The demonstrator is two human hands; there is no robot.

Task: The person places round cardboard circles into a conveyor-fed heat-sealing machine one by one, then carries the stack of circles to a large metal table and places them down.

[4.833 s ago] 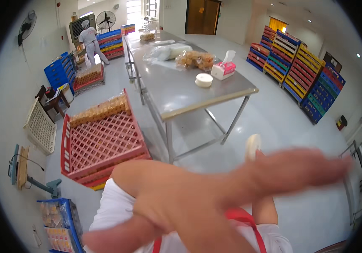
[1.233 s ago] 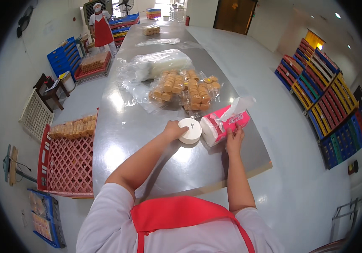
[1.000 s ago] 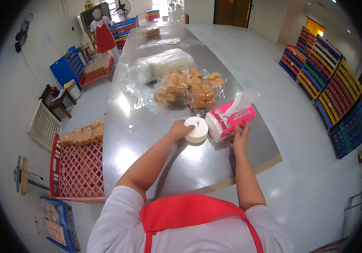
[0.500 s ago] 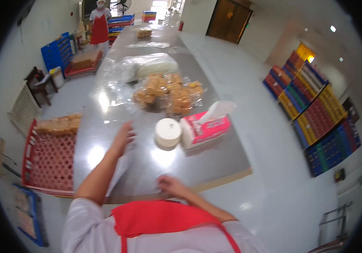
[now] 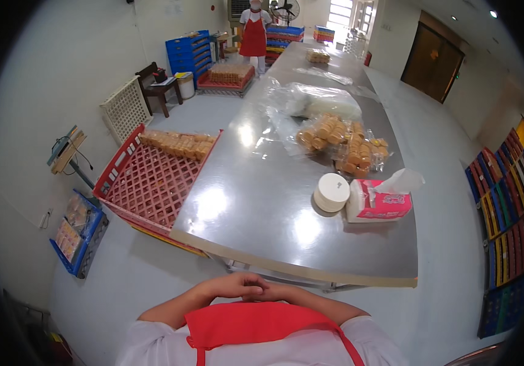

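Note:
Both my hands are together in front of my red apron, off the table's near edge. My left hand is closed, its fingers curled over against my right hand. The right hand's fingers are bent and partly hidden behind the left; no object shows in either. Beyond them on the steel table stand a round white stack of discs and a pink and white tissue pack with a tissue sticking out. Clear bags of round brown biscuits lie just behind these.
Left of the table stands a red lattice crate with a row of bagged biscuits along its far end. Clear plastic bags lie farther up the table. A person in a red apron stands at the back. Stacked coloured crates line the right.
My hands have drawn back from over the table and come together at my apron. The view has turned left, so the table now appears farther right. Objects on the table look unmoved.

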